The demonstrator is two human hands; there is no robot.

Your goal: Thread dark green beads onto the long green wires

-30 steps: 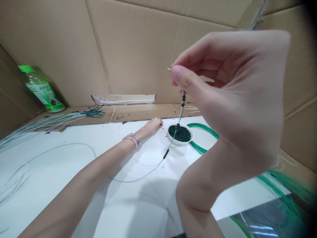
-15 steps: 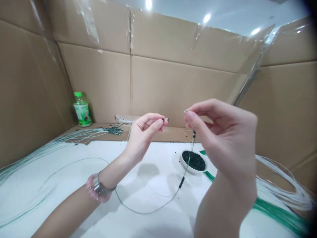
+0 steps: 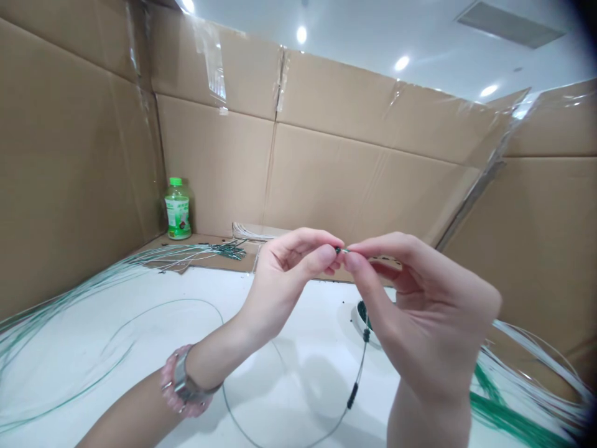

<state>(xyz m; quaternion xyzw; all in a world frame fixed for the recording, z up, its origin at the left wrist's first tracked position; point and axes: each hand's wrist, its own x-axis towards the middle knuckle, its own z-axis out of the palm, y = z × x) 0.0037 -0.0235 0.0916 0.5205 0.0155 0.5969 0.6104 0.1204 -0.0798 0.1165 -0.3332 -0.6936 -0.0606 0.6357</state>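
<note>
Two hands [image 3: 284, 280] [image 3: 429, 311], one beaded cord [image 3: 359, 373] (thin).

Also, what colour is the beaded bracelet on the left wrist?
Pink, worn beside a silver wristwatch; it shows best in the head view's current frame.

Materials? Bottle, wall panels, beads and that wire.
Bottle: clear glossy plastic by its look, green cap. Wall panels: matte brown cardboard, creased folds, shiny tape on seams. Beads: dark, too small to tell, possibly plastic. Wire: thin, greenish sheen, perhaps plastic-coated.
</note>
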